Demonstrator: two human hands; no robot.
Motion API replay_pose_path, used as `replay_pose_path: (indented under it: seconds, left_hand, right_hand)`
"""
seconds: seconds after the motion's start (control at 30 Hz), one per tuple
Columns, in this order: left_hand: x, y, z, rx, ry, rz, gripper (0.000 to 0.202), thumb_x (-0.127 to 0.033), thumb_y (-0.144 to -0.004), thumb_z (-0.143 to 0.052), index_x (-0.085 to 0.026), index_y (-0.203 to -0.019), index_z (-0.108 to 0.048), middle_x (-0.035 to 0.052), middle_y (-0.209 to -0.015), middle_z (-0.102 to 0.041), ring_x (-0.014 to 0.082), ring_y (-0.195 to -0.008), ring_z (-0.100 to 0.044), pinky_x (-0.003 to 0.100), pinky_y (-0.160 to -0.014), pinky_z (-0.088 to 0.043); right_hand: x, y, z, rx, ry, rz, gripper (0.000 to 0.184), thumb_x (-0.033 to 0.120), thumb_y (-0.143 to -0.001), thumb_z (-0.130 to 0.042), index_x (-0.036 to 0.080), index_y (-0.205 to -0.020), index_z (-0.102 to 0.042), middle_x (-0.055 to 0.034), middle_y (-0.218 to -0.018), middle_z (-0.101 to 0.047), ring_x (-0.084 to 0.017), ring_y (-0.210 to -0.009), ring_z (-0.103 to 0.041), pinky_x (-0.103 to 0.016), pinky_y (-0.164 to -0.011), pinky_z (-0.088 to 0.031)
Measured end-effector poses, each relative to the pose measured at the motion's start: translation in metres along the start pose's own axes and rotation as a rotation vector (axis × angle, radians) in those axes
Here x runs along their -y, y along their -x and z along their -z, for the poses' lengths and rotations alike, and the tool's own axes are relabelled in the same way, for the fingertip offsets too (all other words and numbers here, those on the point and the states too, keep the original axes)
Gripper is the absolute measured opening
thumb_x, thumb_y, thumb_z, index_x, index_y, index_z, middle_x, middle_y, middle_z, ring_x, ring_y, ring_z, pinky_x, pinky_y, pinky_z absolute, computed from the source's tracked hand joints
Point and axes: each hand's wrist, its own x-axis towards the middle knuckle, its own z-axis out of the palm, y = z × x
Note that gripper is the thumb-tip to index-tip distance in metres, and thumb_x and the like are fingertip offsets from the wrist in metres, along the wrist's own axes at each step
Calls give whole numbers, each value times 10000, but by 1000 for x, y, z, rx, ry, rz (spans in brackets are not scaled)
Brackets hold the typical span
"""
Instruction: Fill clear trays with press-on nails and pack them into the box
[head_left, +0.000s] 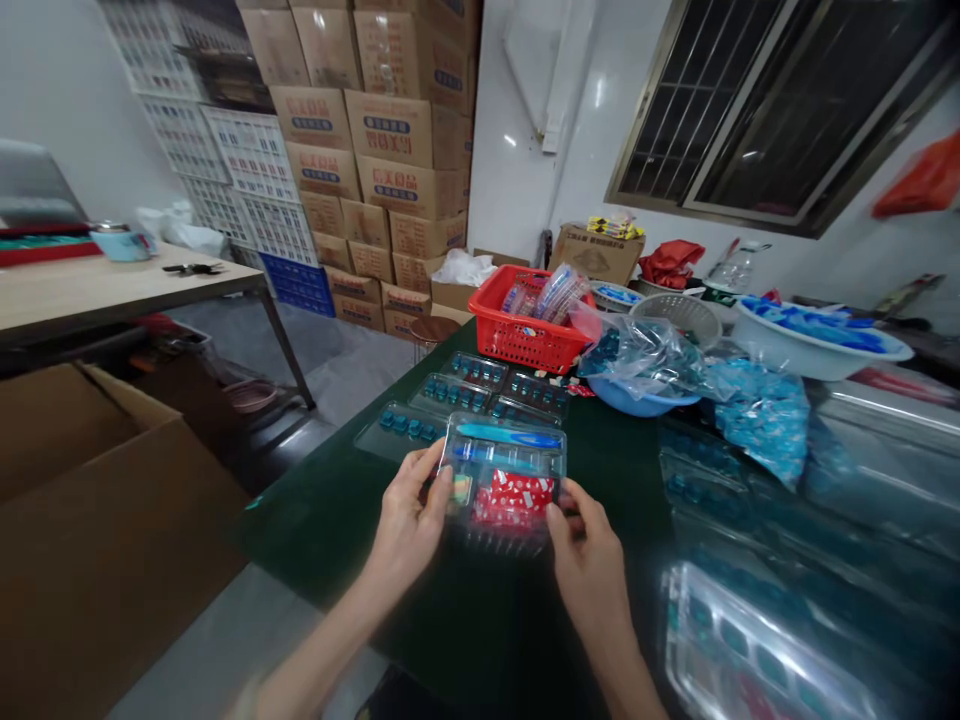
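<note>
Between my two hands, a clear plastic blister pack [502, 455] is held up above the dark green table. Inside it lie blue plastic sticks [510, 436] and a red pouch with white spots [514, 495]. My left hand [409, 505] pinches the pack's left edge, thumb in front. On the right edge, my right hand [589, 545] grips with thumb and fingers. Just behind the pack, clear trays [405, 425] with teal pieces lie on the table.
A red basket [525, 340] with clear containers stands at the back. To its right are a blue basin [637, 398] with bagged teal pieces, a white basin [817, 345] of blue pieces and a bag of light-blue pieces [761, 415]. Clear packs [750, 640] are stacked at right. An open carton [112, 540] stands left.
</note>
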Motion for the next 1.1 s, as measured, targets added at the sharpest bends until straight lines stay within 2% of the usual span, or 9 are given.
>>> replay_pose_path:
  seconds: [0.1,0.2,0.33,0.47,0.57,0.73,0.87,1.0,1.1]
  left_hand:
    - [-11,6,2,57,219,148,446,-383,-808,-536,-217,-1221,-506,39,-985,-570,137,-719,-552,229,-585,-449]
    - [-15,18,5,109,361,285,460,-375,-757,-618,-223,-1182,-531,15,-900,-559,96,-606,-513,192,-481,-402]
    - [-12,45,7,221,437,414,469,-366,-735,-650,-193,-1160,-547,3,-811,-505,79,-569,-484,194,-474,-402]
    - [0,73,6,299,355,496,497,-379,-731,-647,-157,-1161,-535,10,-814,-501,91,-623,-482,209,-530,-411]
    - [12,86,6,307,222,459,495,-379,-735,-631,-128,-1151,-533,16,-805,-514,99,-646,-475,227,-581,-410]
    - [24,95,9,305,99,353,462,-375,-748,-599,-130,-1133,-526,35,-854,-527,118,-671,-491,259,-621,-422]
    - [30,101,8,362,51,346,444,-382,-776,-566,-152,-1150,-504,26,-848,-536,125,-684,-510,254,-626,-429]
    - [40,100,3,414,-184,274,396,-400,-796,-532,-165,-1115,-540,10,-773,-576,133,-629,-525,246,-570,-412]
    - [44,91,-1,427,-340,218,395,-430,-808,-496,-164,-1091,-567,3,-723,-602,142,-585,-534,251,-545,-400]
  right_hand:
    - [6,11,12,25,-83,-57,417,424,-841,-480,179,-1179,-493,-78,-961,-603,-172,-740,-586,-287,-655,-496]
    - [4,32,29,45,-138,-97,414,437,-824,-512,183,-1151,-494,-77,-940,-614,-173,-737,-594,-275,-644,-502]
    - [-11,70,46,24,-194,-157,464,477,-799,-539,167,-1141,-487,-93,-918,-627,-178,-709,-603,-253,-566,-501]
    - [-28,104,49,11,-143,-273,494,515,-785,-533,153,-1119,-505,-83,-902,-639,-171,-694,-606,-238,-542,-492]
    - [-39,119,47,86,-66,-297,506,509,-782,-529,137,-1124,-496,-71,-875,-634,-163,-671,-603,-249,-581,-499]
    - [-49,125,47,154,43,-223,488,454,-822,-482,124,-1181,-450,-58,-860,-619,-149,-640,-601,-258,-600,-504]
    - [-52,129,51,139,98,-190,455,446,-835,-459,131,-1163,-462,-46,-834,-624,-149,-636,-609,-258,-603,-505]
    - [-54,128,51,85,299,-150,421,441,-854,-417,153,-1157,-472,-27,-780,-619,-156,-584,-600,-281,-583,-494]
    - [-51,116,46,68,432,-73,364,400,-875,-382,168,-1138,-481,-34,-773,-633,-179,-616,-625,-292,-577,-500]
